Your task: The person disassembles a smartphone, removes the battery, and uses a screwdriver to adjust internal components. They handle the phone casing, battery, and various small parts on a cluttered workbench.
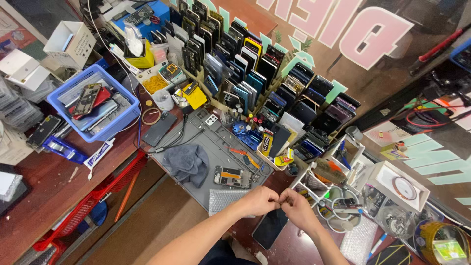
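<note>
Both hands met at the bench's near edge: left hand (259, 200) and right hand (298, 208) pinched fingertips together on something too small to identify. An opened phone (232, 176) lay on the grey mat (206, 147), disassembled, not yet reassembled; dark screen (270, 228) lay below the hands

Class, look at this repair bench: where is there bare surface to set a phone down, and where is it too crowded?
Bare patches: the grey work mat between the grey cloth and the opened phone, and the wooden desktop below the blue basket. Crowded: the phone racks and the trays right of the right hand; the left hand meets it.
</note>
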